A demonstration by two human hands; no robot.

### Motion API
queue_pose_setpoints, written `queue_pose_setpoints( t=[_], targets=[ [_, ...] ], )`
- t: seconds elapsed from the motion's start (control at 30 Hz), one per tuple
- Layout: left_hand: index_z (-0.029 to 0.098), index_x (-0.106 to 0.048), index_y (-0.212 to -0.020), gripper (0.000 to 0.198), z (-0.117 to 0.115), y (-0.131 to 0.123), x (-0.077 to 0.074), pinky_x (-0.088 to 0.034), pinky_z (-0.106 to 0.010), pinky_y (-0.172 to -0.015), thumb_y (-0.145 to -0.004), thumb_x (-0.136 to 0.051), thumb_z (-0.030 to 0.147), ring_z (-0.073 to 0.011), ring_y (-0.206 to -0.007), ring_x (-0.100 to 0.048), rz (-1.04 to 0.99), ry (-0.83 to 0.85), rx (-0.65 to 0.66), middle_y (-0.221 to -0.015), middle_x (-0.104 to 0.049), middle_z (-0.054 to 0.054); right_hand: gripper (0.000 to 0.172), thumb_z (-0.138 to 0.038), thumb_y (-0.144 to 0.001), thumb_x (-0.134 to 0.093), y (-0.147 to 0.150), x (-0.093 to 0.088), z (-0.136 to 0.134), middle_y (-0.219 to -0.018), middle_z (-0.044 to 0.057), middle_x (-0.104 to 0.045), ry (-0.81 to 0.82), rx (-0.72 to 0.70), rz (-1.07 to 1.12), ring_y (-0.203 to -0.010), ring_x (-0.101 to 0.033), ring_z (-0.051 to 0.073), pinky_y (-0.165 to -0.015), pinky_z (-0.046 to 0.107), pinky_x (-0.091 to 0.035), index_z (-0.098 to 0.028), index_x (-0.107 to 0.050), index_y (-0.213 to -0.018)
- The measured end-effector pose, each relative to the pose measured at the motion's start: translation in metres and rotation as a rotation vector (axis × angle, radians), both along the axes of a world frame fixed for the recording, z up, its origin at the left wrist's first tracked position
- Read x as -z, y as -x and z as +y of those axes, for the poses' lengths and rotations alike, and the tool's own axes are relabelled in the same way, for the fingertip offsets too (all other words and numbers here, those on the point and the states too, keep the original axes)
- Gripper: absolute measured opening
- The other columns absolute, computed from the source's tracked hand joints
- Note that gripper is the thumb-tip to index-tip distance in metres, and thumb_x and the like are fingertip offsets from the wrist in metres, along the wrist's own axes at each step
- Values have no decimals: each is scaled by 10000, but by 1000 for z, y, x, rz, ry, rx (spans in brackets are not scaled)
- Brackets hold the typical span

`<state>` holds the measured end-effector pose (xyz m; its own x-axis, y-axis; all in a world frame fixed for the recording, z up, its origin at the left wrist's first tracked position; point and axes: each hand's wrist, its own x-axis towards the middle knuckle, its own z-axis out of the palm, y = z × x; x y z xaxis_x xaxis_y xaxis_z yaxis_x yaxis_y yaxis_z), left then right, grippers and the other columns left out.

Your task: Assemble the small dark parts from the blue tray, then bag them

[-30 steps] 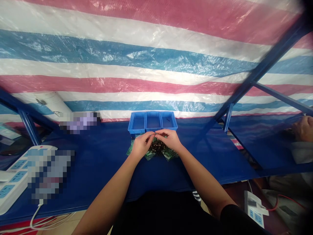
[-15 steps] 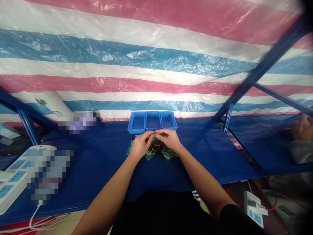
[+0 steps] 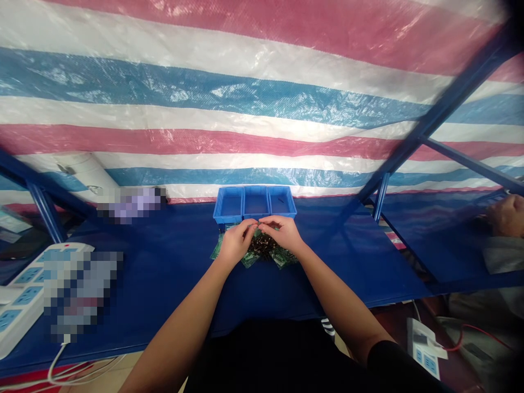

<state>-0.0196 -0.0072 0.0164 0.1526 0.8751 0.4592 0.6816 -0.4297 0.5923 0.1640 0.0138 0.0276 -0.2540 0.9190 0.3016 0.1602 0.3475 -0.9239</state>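
Observation:
My left hand [image 3: 237, 240] and my right hand [image 3: 283, 231] meet fingertip to fingertip above a pile on the blue tabletop. Both are closed in a pinch on something small, mostly hidden by the fingers, too small to name. Beneath them lies a heap of small dark parts with shiny tips [image 3: 264, 245]. Around the heap are green circuit boards [image 3: 282, 257], some showing at the left under my left hand. Just behind my hands stand three joined blue bins [image 3: 256, 203]; the right one has a small dark piece inside.
A white power strip [image 3: 24, 297] and a blurred-out object [image 3: 88, 292] with a white cable lie at the left. Blue metal frame bars [image 3: 380, 196] rise at both sides. Another person's hand [image 3: 507, 215] shows at the far right. A striped sheet [image 3: 245, 98] hangs behind.
Both hands stay almost in place, with the fingertips still together. The small piece between them shows less than before. The other person's hand at the right has shifted slightly.

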Motion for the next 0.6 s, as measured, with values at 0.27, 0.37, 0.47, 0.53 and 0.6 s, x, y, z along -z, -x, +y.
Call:
queue_pose_setpoints(
  t=[0.27, 0.37, 0.47, 0.53, 0.6],
  targets=[
    [238, -591, -1077, 264, 0, 1, 1, -422, -210, -584, -965, -424, 409, -114, -600, -605, -16, 40, 2, -783, -682, 10, 314, -408, -785, -706, 2, 1, 0, -910, 53, -745, -23, 8, 15, -793, -703, 191, -761, 327, -577, -215, -731, -1031],
    [239, -585, -1077, 254, 0, 0, 1, -415, -207, -568, -965, -423, 400, -113, -587, -601, -13, 58, 6, -753, -671, 16, 285, -384, -776, -719, 2, 1, 0, -898, 52, -743, -75, 27, -20, -785, -697, 190, -756, 322, -572, -222, -743, -1010],
    [236, -579, -1080, 257, -2, -1, 0, -401, -207, -543, -962, -427, 406, -117, -576, -603, -19, 68, 4, -718, -657, 21, 255, -372, -799, -699, 1, -1, 0, -919, 56, -742, -84, 27, -33, -796, -698, 192, -760, 324, -570, -228, -748, -1003],
    [237, -572, -1103, 263, -3, -1, 0, -393, -206, -531, -957, -437, 410, -118, -570, -604, -27, 71, 2, -689, -645, 30, 253, -375, -813, -683, 1, -2, -1, -939, 57, -741, -75, 24, -39, -814, -700, 195, -772, 329, -571, -232, -746, -1012],
    [238, -562, -1143, 279, -3, -2, -1, -396, -206, -533, -953, -450, 409, -116, -571, -606, -34, 68, 8, -675, -643, 36, 252, -377, -820, -674, 0, -3, -1, -942, 56, -741, -71, 24, -43, -819, -701, 197, -777, 331, -572, -234, -746, -1014]
  ],
)
